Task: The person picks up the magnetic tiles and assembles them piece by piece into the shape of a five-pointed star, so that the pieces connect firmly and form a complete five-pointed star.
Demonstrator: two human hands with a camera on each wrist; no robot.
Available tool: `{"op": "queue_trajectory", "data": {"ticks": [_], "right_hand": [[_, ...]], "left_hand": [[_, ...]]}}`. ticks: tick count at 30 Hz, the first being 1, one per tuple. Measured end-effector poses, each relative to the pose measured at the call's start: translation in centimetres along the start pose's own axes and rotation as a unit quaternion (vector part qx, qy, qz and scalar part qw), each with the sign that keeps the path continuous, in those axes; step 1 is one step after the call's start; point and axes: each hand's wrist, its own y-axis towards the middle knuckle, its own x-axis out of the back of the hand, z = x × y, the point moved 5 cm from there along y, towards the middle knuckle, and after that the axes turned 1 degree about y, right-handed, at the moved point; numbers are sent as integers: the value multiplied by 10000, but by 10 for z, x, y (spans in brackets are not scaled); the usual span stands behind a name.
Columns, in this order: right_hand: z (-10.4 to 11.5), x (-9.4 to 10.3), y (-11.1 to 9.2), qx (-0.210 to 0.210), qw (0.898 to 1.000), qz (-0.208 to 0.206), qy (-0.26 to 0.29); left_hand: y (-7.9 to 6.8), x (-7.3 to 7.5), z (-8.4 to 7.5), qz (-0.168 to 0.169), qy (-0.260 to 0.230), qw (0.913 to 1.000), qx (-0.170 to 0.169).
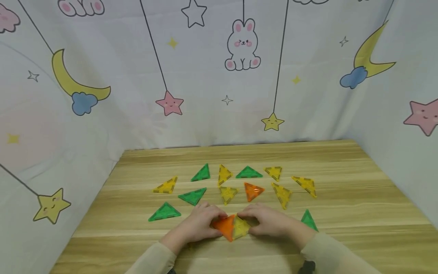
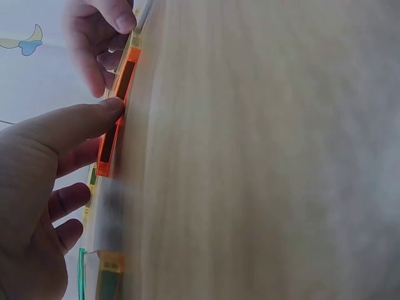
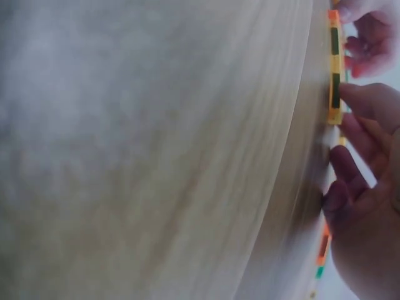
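Observation:
In the head view, my left hand (image 1: 201,223) pinches an orange triangular magnetic tile (image 1: 224,227) between thumb and fingers. A yellow triangular magnetic tile (image 1: 241,227) is pinched the same way by my right hand (image 1: 268,221). The two tiles meet along one edge, low over the tabletop or on it. From the left wrist view, the thumb presses on the side of the orange tile (image 2: 127,75). The right wrist view shows the yellow tile (image 3: 335,94) edge-on at the thumb tip, with the orange one beyond it.
Beyond the hands, loose triangular tiles lie flat on the wooden table (image 1: 113,228): several green (image 1: 249,172), several yellow (image 1: 224,175) and one orange tile (image 1: 253,191). Another green tile (image 1: 309,220) lies right of my right forearm. A patterned white curtain (image 1: 212,76) encloses the table's back and sides.

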Motion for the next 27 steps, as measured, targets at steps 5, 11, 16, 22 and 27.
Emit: {"op": "queue_trajectory", "data": {"ticks": [5, 11, 16, 22, 27], "right_hand": [[-10, 10, 1, -117, 9982, -122, 574], [-32, 35, 6, -406, 9927, -1136, -73], [-43, 46, 13, -653, 9838, -1564, -585], [-48, 44, 23, -813, 9810, -1562, -813], [-46, 42, 27, -863, 9804, -1535, -881]], "left_hand": [[-2, 1, -1, -92, -42, 9999, 28], [-1, 2, -4, -19, -143, 9999, 82], [4, -4, -9, 304, -140, 9994, -40], [12, -11, -12, 530, -164, 9985, -36], [13, -12, -11, 503, -171, 9986, -22]]}}
